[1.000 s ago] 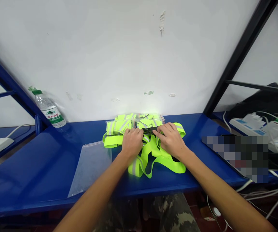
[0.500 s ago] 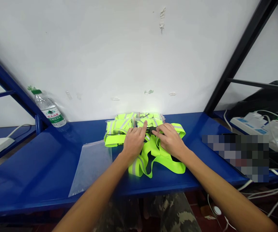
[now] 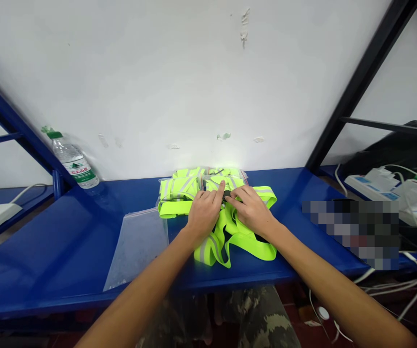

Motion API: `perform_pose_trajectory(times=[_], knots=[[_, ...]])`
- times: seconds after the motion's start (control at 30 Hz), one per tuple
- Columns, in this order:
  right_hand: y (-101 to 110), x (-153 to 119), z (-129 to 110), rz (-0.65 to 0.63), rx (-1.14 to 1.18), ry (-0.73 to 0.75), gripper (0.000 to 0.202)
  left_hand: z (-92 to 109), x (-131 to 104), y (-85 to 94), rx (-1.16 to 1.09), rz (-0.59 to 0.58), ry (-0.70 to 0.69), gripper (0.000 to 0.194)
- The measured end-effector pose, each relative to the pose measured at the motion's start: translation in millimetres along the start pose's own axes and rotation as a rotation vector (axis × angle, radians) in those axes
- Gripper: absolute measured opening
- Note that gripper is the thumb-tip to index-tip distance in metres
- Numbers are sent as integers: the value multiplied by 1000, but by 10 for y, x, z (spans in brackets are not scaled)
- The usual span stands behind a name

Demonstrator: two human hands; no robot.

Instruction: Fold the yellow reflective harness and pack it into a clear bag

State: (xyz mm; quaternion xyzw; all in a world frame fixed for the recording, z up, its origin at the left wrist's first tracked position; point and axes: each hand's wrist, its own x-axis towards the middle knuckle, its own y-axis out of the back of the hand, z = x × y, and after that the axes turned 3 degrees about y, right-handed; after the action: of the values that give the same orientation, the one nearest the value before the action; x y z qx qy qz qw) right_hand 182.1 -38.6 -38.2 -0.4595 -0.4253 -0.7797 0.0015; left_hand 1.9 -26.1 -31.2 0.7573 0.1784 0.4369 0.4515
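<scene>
Reflective strap vest (image 3: 237, 232), mid-surface (image 3: 67, 241): left hand (image 3: 203, 215), forefinger now extended, and right hand (image 3: 252, 210) pinching the black buckle (image 3: 226, 195), halves brought closer together than a second ago.

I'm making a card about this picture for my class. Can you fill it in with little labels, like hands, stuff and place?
place: blue metal shelf against a white wall
left hand: on the neon yellow reflective strap vest, forefinger out toward a small black buckle
right hand: fingertips at the same buckle
behind hands: packed reflective vests
left side: empty clear zip bag, water bottle
right side: white power strips with cables
</scene>
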Motion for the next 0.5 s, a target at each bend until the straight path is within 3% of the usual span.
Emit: perform_pose_trajectory(times=[0.5], knots=[[-18, 12, -15, 21, 4, 19, 36, -5, -2, 8, -49, 62, 0, 62]])
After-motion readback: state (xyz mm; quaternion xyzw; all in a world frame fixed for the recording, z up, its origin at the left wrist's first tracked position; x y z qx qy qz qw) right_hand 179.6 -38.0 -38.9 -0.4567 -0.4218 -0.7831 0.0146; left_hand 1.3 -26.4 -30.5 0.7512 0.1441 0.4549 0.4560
